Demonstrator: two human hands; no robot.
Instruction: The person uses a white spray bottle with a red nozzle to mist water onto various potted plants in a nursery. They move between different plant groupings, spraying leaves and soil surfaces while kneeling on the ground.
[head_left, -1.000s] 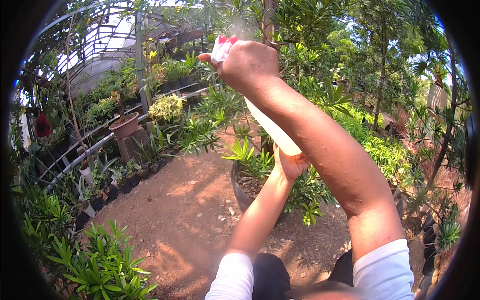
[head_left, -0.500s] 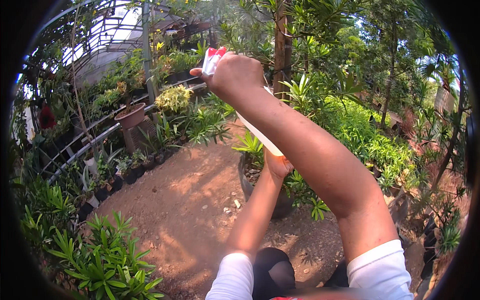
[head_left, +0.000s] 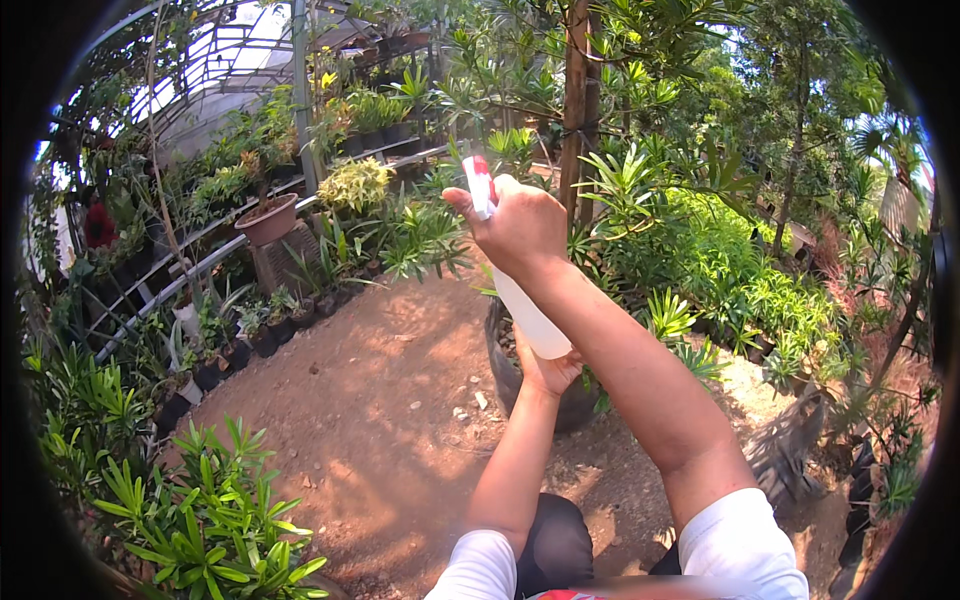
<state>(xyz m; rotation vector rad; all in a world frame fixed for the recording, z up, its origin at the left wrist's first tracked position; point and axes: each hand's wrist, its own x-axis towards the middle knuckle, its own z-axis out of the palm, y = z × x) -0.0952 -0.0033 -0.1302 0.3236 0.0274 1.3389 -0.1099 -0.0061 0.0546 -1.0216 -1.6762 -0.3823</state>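
Over soil (head_left: 360,400), right hand (head_left: 526,225) tightly encircles, left hand (head_left: 546,374) cups, spray bottle (head_left: 530,318), contents unclear.

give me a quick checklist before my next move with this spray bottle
1. Right hand gripping the top of the spray bottle: ok.
2. Left hand supporting its base: ok.
3. Spray head on the bottle: ok, it shows above the right hand.
4. Bottle upright: not ok, it is tilted, top toward the picture's left.
5. Finger on the trigger: cannot tell, hidden.
6. Enough liquid inside: cannot tell, no clear level shows.
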